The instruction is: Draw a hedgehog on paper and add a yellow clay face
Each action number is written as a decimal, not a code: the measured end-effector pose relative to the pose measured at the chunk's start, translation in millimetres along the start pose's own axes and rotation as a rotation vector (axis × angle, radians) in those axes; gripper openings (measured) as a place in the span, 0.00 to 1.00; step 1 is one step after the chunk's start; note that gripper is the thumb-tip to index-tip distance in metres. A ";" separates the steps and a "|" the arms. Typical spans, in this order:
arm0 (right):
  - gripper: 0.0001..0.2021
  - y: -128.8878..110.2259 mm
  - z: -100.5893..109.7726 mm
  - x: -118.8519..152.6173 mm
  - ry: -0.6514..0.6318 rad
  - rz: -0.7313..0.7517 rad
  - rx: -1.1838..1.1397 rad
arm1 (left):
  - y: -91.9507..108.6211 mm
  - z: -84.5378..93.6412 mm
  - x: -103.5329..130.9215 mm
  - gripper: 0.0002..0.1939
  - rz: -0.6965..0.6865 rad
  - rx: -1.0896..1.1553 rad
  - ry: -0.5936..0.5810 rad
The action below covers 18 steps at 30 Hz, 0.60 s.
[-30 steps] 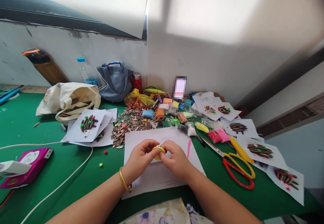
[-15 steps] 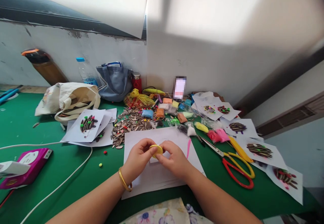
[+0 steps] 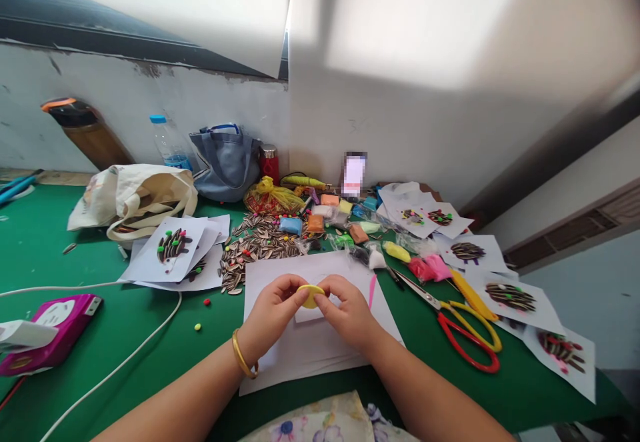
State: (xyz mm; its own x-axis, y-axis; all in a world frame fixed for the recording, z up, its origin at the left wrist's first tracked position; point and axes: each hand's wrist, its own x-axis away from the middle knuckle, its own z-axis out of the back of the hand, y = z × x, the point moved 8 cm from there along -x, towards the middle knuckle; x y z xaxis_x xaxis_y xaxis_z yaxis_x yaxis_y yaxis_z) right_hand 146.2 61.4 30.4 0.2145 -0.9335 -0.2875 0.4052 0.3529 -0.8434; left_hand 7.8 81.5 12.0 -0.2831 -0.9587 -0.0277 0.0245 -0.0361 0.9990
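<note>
1. So the left hand [image 3: 274, 309] is pinching the left edge of a flat yellow disc [image 3: 311, 297] between thumb and fingers, the gap closed right down to the disc.
2. Right hand [image 3: 347, 309] is doing the same on the other edge, thumb at the near side. Its fingertips are partly hiding, so can't tell how hard it's squeezing.
3. The disc is sitting between the two hands, over the white paper [image 3: 280, 362]. A gold bangle [image 3: 243, 357] is circling the left wrist.
4. A pink strip [image 3: 373, 290] is lying near the paper's right edge.
5. Just past the far left corner, striped seeds [image 3: 265, 242] are spreading in a heap, with a blue pack [image 3: 291, 226] and an orange pack [image 3: 315, 223] lying beside it.
6. Scissors [image 3: 438, 305] are resting to the right, red and yellow handles pointing towards the person.
7. Further out, seed-covered cards are lying both sides: a left stack [image 3: 145, 255] and a right row [image 3: 580, 385], all on the green table [image 3: 40, 242].
8. At the back, a cream bag [image 3: 95, 199] and a blue bag [image 3: 227, 165] are sitting near the wall.
</note>
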 end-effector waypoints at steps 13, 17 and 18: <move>0.07 -1.0 -4.4 -0.2 -0.045 -0.006 0.046 | 3.1 0.7 1.1 0.16 -0.007 -0.022 0.019; 0.06 -3.2 -7.1 0.0 -0.056 0.015 0.094 | 6.4 -0.1 0.5 0.13 -0.019 -0.123 0.005; 0.06 -3.5 -7.7 0.1 -0.063 0.019 0.092 | 5.3 -0.3 0.2 0.14 -0.001 -0.110 -0.003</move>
State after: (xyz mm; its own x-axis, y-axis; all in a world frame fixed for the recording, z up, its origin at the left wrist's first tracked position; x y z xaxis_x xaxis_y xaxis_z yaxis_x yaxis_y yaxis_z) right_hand 138.0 59.5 29.9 0.2771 -0.9215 -0.2719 0.4798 0.3779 -0.7918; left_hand 8.2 81.0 17.2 -0.2861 -0.9578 -0.0281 0.1292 -0.0676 0.9893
